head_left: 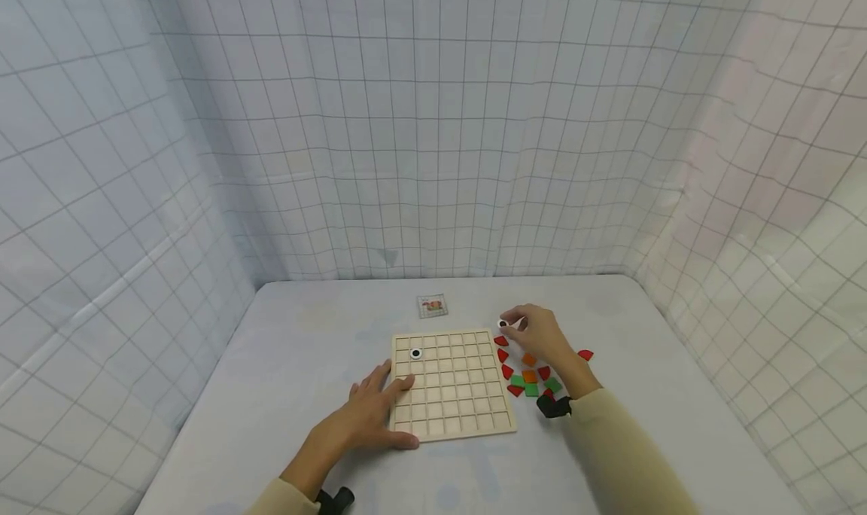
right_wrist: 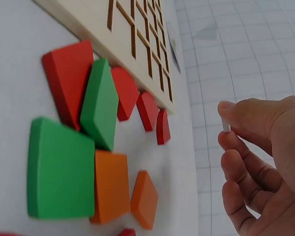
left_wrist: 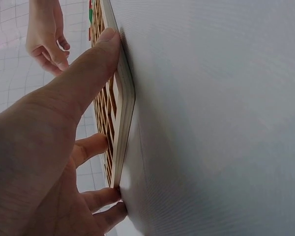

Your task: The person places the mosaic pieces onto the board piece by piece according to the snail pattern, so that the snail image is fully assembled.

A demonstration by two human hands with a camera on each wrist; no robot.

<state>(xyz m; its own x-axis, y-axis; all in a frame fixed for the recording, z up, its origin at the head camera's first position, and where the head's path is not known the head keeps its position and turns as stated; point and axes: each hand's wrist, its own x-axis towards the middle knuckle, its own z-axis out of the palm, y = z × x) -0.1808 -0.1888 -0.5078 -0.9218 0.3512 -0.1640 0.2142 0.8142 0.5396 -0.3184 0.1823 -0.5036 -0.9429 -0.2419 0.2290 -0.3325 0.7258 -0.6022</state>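
Observation:
My right hand (head_left: 538, 334) pinches a white tile with a black dot (head_left: 503, 324) between thumb and fingertips, just beyond the far right corner of a wooden grid board (head_left: 452, 420). In the right wrist view only the thin edge of that tile (right_wrist: 225, 126) shows. A matching dotted tile (head_left: 416, 354) lies in a cell near the board's far left corner. My left hand (head_left: 369, 417) is spread over the board's left side: the thumb lies along the near edge, the index finger rests on the grid, and the other fingers touch the left edge.
Right of the board lie several red rounded pieces (head_left: 503, 355), green square tiles (right_wrist: 61, 169) and orange tiles (right_wrist: 111, 182). A small picture card (head_left: 432, 305) lies beyond the board. Grid-patterned white curtains (head_left: 420, 161) enclose the table's back and sides.

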